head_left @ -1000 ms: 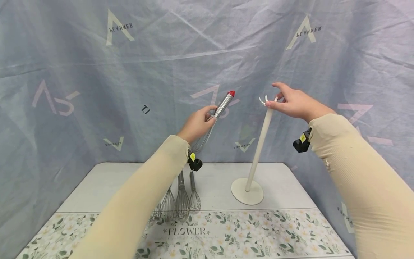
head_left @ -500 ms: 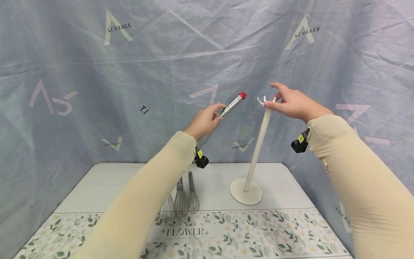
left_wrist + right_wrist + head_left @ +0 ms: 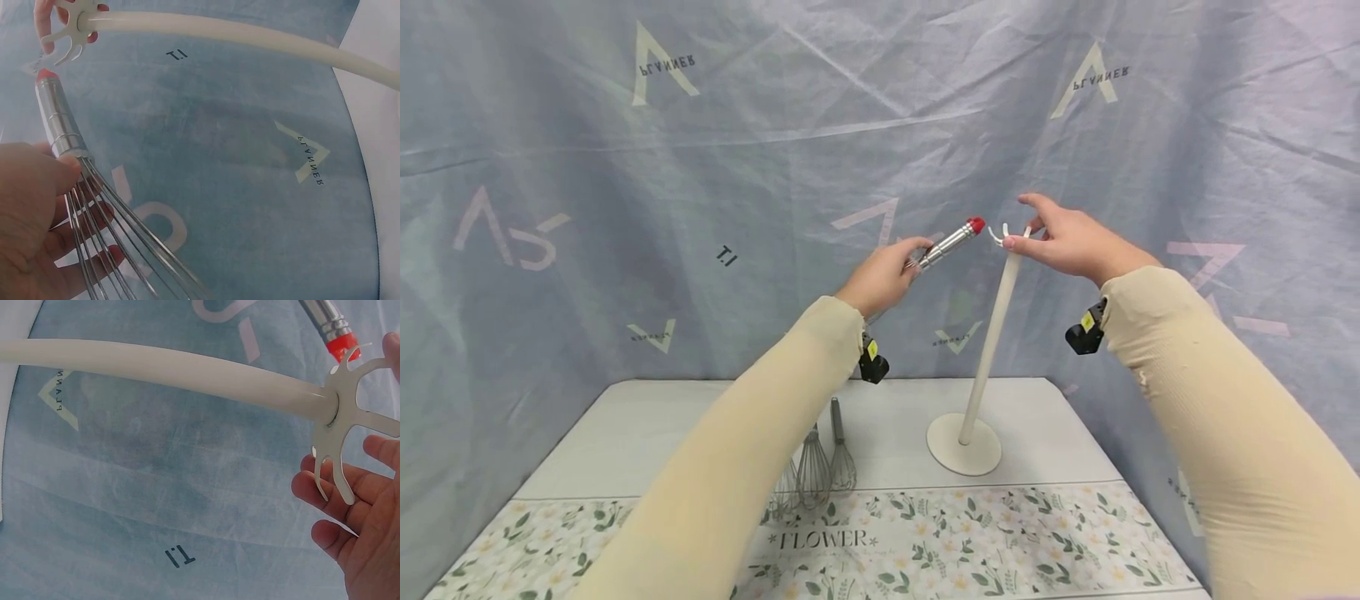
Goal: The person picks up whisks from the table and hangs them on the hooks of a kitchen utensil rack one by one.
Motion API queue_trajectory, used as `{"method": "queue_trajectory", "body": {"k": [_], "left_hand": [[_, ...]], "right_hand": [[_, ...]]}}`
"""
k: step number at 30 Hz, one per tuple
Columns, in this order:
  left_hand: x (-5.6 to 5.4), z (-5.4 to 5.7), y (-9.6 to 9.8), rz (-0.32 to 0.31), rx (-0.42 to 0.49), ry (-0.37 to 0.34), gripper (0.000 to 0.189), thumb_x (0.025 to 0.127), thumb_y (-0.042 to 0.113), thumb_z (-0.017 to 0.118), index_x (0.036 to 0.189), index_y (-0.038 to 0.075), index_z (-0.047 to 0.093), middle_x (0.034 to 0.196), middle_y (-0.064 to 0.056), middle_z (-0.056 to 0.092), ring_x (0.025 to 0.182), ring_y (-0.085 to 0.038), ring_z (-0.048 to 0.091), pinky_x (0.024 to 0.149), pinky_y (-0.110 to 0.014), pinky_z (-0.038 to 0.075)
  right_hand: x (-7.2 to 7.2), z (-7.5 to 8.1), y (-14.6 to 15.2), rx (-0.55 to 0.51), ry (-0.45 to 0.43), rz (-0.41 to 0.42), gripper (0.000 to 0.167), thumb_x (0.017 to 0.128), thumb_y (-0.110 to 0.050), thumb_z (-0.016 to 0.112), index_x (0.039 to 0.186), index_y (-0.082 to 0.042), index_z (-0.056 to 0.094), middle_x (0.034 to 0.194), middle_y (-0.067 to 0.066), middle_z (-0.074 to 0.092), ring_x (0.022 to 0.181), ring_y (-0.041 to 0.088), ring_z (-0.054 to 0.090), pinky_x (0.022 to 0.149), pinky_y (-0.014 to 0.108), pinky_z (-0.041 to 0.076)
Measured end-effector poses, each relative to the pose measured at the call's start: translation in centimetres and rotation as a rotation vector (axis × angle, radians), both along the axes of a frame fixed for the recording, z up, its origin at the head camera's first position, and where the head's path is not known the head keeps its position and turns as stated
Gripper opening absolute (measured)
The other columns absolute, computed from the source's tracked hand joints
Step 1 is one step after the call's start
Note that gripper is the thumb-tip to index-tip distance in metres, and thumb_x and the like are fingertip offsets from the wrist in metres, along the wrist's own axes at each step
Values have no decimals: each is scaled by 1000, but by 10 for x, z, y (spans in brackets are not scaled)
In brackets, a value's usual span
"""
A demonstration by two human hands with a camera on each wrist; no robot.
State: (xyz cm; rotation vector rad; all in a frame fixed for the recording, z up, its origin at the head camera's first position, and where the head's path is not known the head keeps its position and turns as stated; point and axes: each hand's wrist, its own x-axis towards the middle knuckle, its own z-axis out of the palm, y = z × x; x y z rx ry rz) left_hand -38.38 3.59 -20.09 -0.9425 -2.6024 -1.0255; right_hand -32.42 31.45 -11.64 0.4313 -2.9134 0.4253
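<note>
Whisk [image 3: 952, 242] aloft above table [image 3: 1030, 433], just left of the top of stand [image 3: 992, 342]. On cloth [image 3: 850, 125] behind, left to right in head view: PLANNER, flipped, high on the left and again lower down; T.I, tilted, left of centre; PLANNER low near the stand; PLANNER high on the right. On floral band [image 3: 1037, 533] at the near side: FLOWER between small asterisks, finer line beneath too faint to read. Yellow label on each wrist camera [image 3: 872, 362], too small to read.

Left part of table: other whisks [image 3: 813, 467], lying side by side, partly behind left sleeve [image 3: 760, 417]; handles toward back edge, wire ends onto floral band.

Left hand [image 3: 880, 275]: pinching whisk between thumb and fingers, where handle meets wires [image 3: 97, 181]. Long axis aslant: wires down-left, red tip [image 3: 976, 225] up-right, toward prongs [image 3: 342, 481]. Narrow gap from tip to nearest prong in head view; overlapping in right wrist view, contact hard to tell. Open room below, between left hand and stand.

Right of that: base [image 3: 958, 458] flat on white part of table, just short of floral band, well in from right edge. Right hand [image 3: 1071, 237]: fingers curled round prongs.
</note>
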Motion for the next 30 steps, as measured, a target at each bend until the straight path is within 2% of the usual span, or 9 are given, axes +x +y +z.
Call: {"method": "queue_trajectory", "body": {"k": [7,11,15,21,27,30], "left_hand": [[-3,1,7,10,-54,64,47,106,17,54,151,29,46,126,-1,67,67,-17,50,60,-31,42],[-2,3,10,8,-107,111,48,106,16,53,152,28,46,119,-3,70,64,-16,52,59,-31,41],[-1,3,14,4,-145,146,46,106,15,54,150,27,47,119,-4,70,69,-17,55,62,-31,44],[-2,-2,19,-4,-139,118,47,106,14,54,151,28,46,126,-4,67,79,-17,60,67,-33,48],[-4,-15,25,-55,-120,58,51,107,13,50,155,28,37,122,-2,63,79,-19,57,68,-33,48],[-4,-23,29,-79,-114,42,53,108,12,48,157,26,32,122,-4,63,87,-17,60,72,-34,49]], "right_hand": [[-1,0,-1,18,5,-3,91,100,-60,50,164,-14,4,143,30,48,126,47,51,97,64,43],[0,0,-2,16,2,-9,92,99,-61,49,164,-15,3,144,30,47,127,48,50,98,65,42],[0,1,-2,21,17,-9,92,100,-61,49,164,-13,5,143,30,48,126,48,51,98,64,43],[1,2,0,28,28,-17,91,100,-60,49,164,-13,5,143,30,48,125,48,52,97,63,43],[4,2,-1,21,4,-27,92,99,-63,48,164,-15,3,146,30,46,129,47,50,100,64,41],[4,1,-3,16,2,-26,93,99,-64,48,164,-16,4,146,28,46,129,46,49,101,63,41]]}}
